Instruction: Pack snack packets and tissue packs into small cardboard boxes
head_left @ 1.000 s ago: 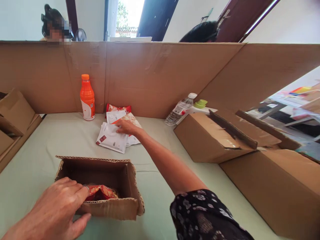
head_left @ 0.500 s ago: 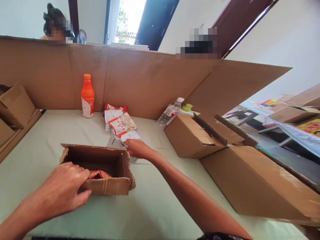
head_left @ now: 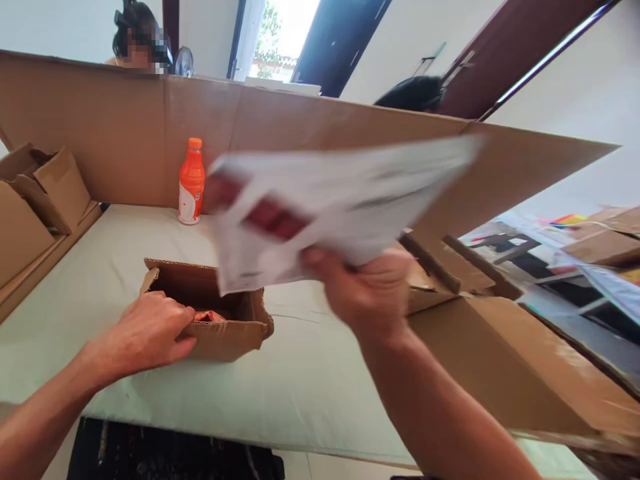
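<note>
My right hand pinches a white packet, maroon label too blurred to read; left hand clasps box.

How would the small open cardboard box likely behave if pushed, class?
The box would probably slide, not roll, being flat-sided. Its thin card walls may flex where the left hand grips. It is probably light, with only a red packet showing inside.

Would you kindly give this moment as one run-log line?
left hand: gripping open box rim | right hand: holding up white packet | in box: red packet | behind: orange bottle, upright
</note>
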A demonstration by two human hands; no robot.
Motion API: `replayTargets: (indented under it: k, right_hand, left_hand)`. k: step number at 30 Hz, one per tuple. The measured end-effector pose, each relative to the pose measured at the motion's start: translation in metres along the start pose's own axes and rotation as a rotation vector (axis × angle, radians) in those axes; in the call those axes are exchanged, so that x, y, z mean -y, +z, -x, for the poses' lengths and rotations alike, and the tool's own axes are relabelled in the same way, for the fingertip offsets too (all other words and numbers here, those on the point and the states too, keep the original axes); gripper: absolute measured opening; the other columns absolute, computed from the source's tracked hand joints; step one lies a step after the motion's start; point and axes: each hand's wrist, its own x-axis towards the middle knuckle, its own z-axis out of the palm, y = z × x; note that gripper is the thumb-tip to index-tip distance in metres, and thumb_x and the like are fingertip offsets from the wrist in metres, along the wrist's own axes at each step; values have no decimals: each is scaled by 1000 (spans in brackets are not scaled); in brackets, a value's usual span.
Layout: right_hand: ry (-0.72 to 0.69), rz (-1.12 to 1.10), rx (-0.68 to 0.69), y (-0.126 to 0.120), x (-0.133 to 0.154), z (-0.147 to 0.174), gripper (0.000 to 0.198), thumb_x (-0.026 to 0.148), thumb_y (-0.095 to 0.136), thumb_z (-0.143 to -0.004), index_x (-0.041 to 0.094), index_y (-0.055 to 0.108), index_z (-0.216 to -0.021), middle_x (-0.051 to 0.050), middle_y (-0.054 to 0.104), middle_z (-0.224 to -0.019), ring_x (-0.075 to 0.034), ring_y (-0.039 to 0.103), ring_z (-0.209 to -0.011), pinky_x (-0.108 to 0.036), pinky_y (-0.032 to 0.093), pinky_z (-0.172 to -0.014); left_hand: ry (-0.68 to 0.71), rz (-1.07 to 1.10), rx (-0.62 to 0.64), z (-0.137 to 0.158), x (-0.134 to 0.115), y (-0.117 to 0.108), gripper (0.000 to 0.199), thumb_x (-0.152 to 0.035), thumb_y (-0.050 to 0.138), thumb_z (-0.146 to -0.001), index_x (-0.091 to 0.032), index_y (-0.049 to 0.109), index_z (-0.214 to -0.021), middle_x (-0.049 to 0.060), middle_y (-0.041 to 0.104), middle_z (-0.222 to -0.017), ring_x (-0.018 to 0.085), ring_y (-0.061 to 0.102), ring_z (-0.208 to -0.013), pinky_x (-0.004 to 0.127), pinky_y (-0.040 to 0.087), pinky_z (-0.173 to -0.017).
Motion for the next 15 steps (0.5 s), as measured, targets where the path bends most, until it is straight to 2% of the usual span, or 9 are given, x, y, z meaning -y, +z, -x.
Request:
replayTargets:
  k: [3,4,6,8,11,15]
  right_hand:
    - [-116,224,428,27,30,-6,37,29,53,-99,20,56,-63,-1,59,-64,-14,53,-60,-27,36,-58]
    - [-126,309,598,35,37,-10,28,19,53,-96,19,61,-69,-2,66,-71,-14,57,-63,-27,35,-59]
    - [-112,451,850,48,46,-18,21,6,52,-90,18,68,-84,-5,76,-91,-16,66,-77,-26,35,-61]
    - [-116,535,961,59,51,-25,24,4,52,-88,18,71,-95,-8,77,-102,-20,70,-89,-26,36,-62]
    - [-190,571,1022,79,49,-34,25,9,55,-90,16,71,-108,-11,77,-110,-24,71,-97,-26,40,-65]
    - [-218,568,1313,104,39,-38,33,12,58,-92,14,68,-123,-14,75,-116,-27,71,-101,-28,45,-70]
  left_hand:
    - [49,2,-57,2,-1,3,26,-19,58,-84,-21,72,-106,10,79,-98,33,74,-92,43,57,-79]
    - [57,-6,-57,3,-2,3,30,-17,58,-83,-21,71,-110,10,79,-100,33,75,-93,42,57,-79]
    - [50,-45,-28,6,-4,3,27,-15,58,-82,-19,72,-104,11,79,-95,33,76,-88,42,59,-76]
    - [36,-93,2,9,-7,1,19,-13,57,-82,-16,72,-94,12,79,-88,33,76,-83,43,59,-74]
    - [33,-131,1,12,-10,0,16,-9,57,-82,-16,71,-87,12,79,-87,31,76,-83,41,59,-75]
    - [44,-111,-36,13,-11,3,21,-4,57,-78,-17,69,-90,10,79,-90,28,76,-82,38,59,-74]
